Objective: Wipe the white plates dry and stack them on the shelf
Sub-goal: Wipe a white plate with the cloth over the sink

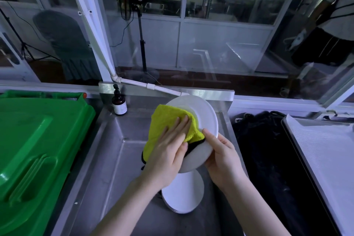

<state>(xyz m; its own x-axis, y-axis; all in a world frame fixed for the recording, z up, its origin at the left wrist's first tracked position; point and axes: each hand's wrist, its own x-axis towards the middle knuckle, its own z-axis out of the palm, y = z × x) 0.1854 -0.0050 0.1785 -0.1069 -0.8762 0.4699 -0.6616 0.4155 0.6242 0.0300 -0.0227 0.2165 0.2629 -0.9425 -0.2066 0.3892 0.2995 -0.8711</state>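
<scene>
- Over the steel sink [118, 159], you are in the wiping step. One white plate [203, 113] is held up off the basin, tilted with its face toward you, and a yellow cloth [166, 119] covers its left half.
- Your left hand [168, 151] lies flat on the cloth, fingers straight and close together, pressing it against the plate's face. Nothing curls round the cloth, so only that pressure keeps it in place.
- Your right hand [222, 159] grips the plate at its lower right rim, with the thumb laid over the front edge and the other fingers hidden behind.
- Both forearms come up from the bottom of the view and meet at the plate, the left crossing slightly in front of it.
- Beneath your wrists a stack of white plates [183, 193] rests on the sink floor. You cannot tell from here whether they are wet or already dried.
- No shelf shows in this view, so the stacking half of the job looks not yet begun for this plate.
- Next, I judge, the cloth needs a sweep across the bare right half and then the back.
- That calls for turning the plate and shifting your right-hand grip, since the thumb covers a patch of rim.
- Keep the grip firm while you turn it. A damp glazed rim held by one hand above steel could slip.
</scene>
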